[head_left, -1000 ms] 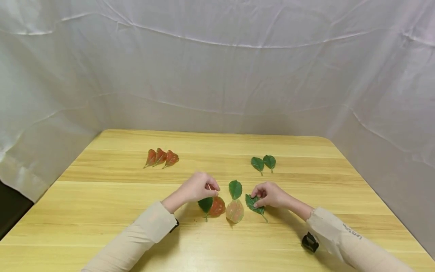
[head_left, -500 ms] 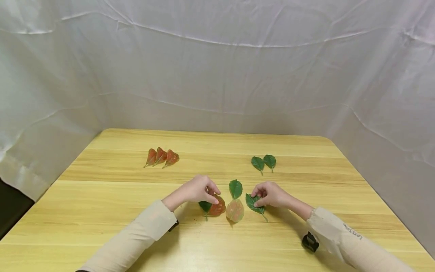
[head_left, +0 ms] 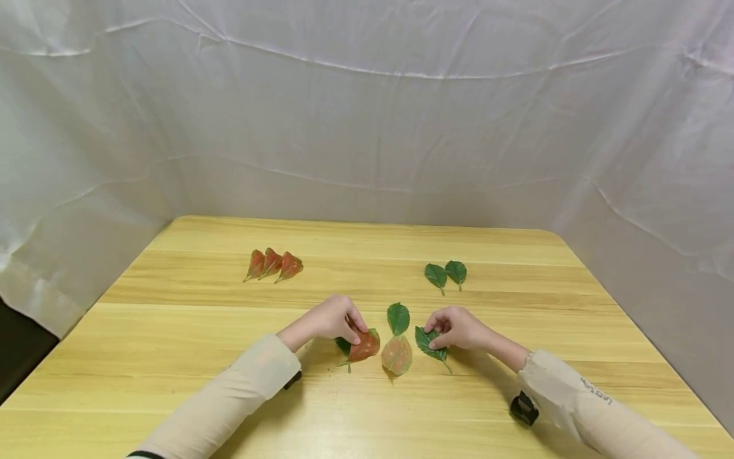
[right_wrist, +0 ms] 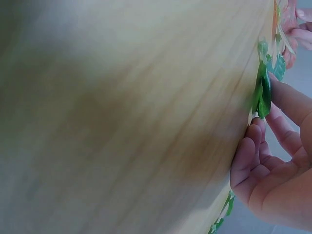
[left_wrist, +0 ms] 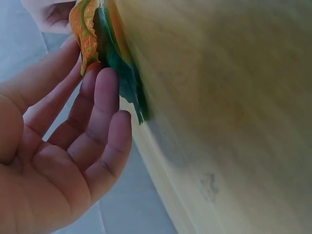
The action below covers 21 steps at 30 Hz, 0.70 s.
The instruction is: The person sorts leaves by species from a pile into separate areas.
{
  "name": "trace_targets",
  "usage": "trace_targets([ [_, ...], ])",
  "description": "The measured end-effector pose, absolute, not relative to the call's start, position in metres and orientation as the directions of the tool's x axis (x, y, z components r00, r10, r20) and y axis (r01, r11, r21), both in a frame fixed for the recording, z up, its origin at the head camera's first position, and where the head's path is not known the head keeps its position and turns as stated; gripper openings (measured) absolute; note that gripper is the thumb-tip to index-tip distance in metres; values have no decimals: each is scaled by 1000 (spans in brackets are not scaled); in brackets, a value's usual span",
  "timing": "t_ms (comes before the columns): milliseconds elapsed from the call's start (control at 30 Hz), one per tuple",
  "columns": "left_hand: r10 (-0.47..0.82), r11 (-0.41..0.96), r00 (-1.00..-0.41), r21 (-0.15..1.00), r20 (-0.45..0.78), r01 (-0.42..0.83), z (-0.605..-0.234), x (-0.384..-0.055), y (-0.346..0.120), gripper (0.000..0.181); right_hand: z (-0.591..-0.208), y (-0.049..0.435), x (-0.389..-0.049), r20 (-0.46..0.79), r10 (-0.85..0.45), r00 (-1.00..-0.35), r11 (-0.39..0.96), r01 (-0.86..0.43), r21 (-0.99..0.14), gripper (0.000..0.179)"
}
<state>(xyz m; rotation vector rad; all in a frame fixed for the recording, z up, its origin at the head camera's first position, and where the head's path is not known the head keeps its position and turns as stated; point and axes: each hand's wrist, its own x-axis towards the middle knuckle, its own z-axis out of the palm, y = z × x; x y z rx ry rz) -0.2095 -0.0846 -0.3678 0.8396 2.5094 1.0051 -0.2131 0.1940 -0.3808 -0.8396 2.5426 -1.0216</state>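
Left of the pale leaf [head_left: 396,355], my left hand [head_left: 337,320] narrowly pinches a red leaf [head_left: 366,347], which juts from the grip over a green leaf [head_left: 342,346]; right of the pale leaf, my right hand [head_left: 460,330] pinches a second green leaf [head_left: 427,343].

Right hand [right_wrist: 282,180] pinches a green leaf [right_wrist: 264,95] by the wooden table [right_wrist: 146,122].
Above it, the left hand [right_wrist: 304,34] holds a reddish leaf [right_wrist: 289,22]; below are other green leaves [right_wrist: 229,207].

The table [head_left: 172,363] bears red leaves [head_left: 272,260], green leaves [head_left: 398,319] and a paler leaf [head_left: 396,355].
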Motion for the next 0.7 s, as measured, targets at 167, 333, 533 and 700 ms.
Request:
trace_targets([
  [167, 596, 585, -798, 729, -88, 356, -369, -212, -85, 16, -381, 194, -213, -39, -607, -794, 585, -413, -698, 19],
  [333, 577, 604, -808, 727, -116, 327, -369, -213, -85, 15, -379, 193, -212, -39, -610, -791, 582, -415, -699, 18],
  [533, 569, 626, -813, 707, -124, 330, -370, -215, -84, 15, -380, 193, -213, -47, -605, -795, 590, -408, -696, 18],
  [700, 571, 633, -812, 695, -121, 341, -371, -216, -83, 15, -380, 193, -214, -44, -598, -800, 596, -407, -692, 17],
])
